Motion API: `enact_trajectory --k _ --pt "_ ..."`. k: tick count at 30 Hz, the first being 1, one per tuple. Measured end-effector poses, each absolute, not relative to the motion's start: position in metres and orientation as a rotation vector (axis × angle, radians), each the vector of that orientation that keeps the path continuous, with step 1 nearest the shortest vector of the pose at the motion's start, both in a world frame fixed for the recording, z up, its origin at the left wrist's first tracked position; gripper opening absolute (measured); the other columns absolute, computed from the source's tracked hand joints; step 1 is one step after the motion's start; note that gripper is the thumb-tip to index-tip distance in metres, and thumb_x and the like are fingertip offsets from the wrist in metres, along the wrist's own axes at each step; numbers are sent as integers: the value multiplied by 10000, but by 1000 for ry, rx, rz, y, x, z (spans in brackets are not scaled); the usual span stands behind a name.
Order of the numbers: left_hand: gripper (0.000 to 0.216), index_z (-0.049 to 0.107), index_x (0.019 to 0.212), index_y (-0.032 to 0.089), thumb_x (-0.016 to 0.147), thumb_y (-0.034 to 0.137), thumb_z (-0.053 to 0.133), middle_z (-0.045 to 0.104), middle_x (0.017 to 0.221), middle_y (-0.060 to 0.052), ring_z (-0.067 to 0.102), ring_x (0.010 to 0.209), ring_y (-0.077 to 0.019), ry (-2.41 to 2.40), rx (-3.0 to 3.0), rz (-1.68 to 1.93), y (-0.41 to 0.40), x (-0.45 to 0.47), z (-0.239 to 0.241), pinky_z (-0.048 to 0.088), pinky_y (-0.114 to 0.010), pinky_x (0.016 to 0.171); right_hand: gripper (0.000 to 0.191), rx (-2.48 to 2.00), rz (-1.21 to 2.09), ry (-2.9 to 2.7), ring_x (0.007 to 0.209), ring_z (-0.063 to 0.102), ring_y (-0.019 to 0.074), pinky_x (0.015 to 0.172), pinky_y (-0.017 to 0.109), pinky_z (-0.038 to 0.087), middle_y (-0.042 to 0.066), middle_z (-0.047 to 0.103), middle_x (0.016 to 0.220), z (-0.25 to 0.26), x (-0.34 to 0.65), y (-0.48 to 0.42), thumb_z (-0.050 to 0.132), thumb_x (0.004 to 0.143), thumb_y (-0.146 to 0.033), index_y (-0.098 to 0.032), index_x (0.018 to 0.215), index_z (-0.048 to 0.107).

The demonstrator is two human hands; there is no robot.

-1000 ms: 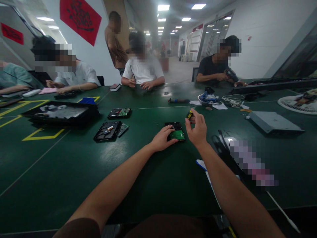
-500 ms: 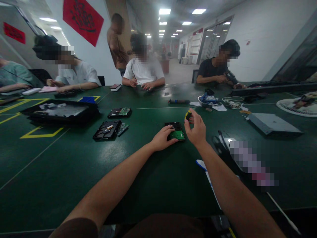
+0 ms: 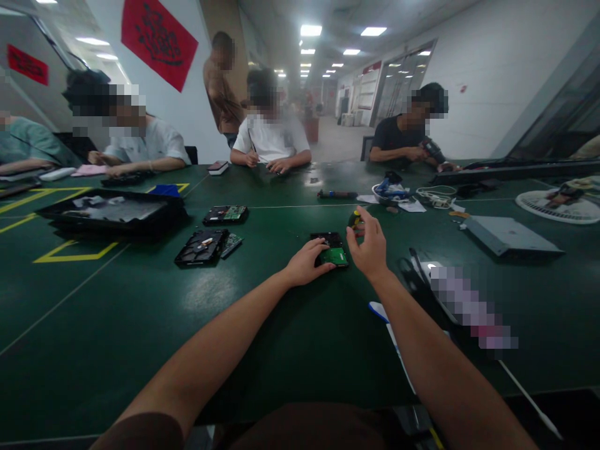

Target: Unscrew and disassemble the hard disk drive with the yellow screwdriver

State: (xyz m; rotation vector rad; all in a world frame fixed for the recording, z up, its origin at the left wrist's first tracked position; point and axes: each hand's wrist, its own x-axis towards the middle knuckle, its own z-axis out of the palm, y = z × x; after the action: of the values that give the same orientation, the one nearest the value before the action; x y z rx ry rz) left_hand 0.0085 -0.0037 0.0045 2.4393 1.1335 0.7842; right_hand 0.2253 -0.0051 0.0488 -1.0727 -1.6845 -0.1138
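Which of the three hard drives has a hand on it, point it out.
The rightmost hard drive, partly covered by the left hand. The rear-left hard drive and front-left hard drive lie apart from it, untouched.

1. The place looked like an electronics workshop set up in an office-like room.
2. Co-workers (image 3: 272, 137) sat along the far side of a long green table (image 3: 262, 350) marked with yellow lines (image 3: 65, 259).
3. On it lay an opened black device (image 3: 199, 247), a green circuit board (image 3: 334, 256) and a grey metal box (image 3: 513, 234).
4. Ceiling lights (image 3: 311, 30) and glass doors (image 3: 407, 81) lined the hall behind, which suggested an office.
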Motion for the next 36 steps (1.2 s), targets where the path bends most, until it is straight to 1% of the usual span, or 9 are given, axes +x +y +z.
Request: enact_trajectory --k 3,7,10,14,18,23,29,33,36 --pt "623 577 1413 190 913 545 690 461 1597 -150 402 1512 -315 1134 2439 778 -4 9 5 354 -504 1250 558 -1081 -119 -1695 931 675 234 824 456 643 129 604 1251 49 226 -6 569 985 -308 -268 1527 440" --pt "620 577 1411 192 916 550 686 453 1603 -152 399 1514 -318 1142 2428 762 -4 9 6 345 -504 1254 597 -1072 -118 -1687 980 685 249 875 472 636 146 607 1297 47 226 -5 549 984 -269 -253 1561 398" --pt "618 578 1411 195 915 547 691 457 1601 -150 398 1514 -322 1146 2426 759 -4 9 5 347 -511 1252 601 -1071 -105 -1686 984 689 244 862 456 637 152 593 1325 46 227 -5 542 989 -262 -253 1570 386" --pt "624 576 1413 194 914 550 690 461 1598 -150 401 1512 -318 1142 2432 773 -3 9 3 350 -504 1251 583 -1078 -100 -1678 976 679 241 855 454 636 145 594 1292 46 226 -5 558 990 -284 -258 1553 412" --pt "637 575 1417 198 904 556 699 455 1603 -145 402 1512 -316 1150 2430 771 -1 9 0 341 -496 1258 611 -1071 -93 -1667 991 672 250 863 463 637 154 590 1309 46 226 -4 550 982 -258 -254 1570 386" --pt "637 569 1428 208 909 557 689 445 1612 -135 396 1516 -321 1156 2426 744 -1 9 2 348 -506 1253 592 -1094 -107 -1671 919 666 228 837 448 639 142 583 1278 47 227 -5 549 984 -273 -261 1558 405" --pt "640 570 1426 192 913 556 687 449 1608 -148 399 1512 -321 1147 2433 751 -2 9 3 349 -502 1252 619 -1097 -120 -1672 973 661 245 847 447 634 145 592 1269 46 227 -3 540 970 -235 -250 1569 385" --pt "648 568 1430 194 910 561 691 451 1606 -150 402 1510 -325 1150 2433 751 -1 9 2 353 -507 1248 594 -1106 -120 -1671 912 670 230 837 457 633 145 583 1275 46 228 -4 550 982 -268 -257 1556 398" --pt "649 570 1429 190 911 564 688 450 1606 -148 401 1511 -321 1149 2431 749 -1 9 2 352 -496 1251 594 -1106 -126 -1668 919 674 238 849 473 633 147 583 1281 46 228 -4 557 982 -275 -263 1554 397"
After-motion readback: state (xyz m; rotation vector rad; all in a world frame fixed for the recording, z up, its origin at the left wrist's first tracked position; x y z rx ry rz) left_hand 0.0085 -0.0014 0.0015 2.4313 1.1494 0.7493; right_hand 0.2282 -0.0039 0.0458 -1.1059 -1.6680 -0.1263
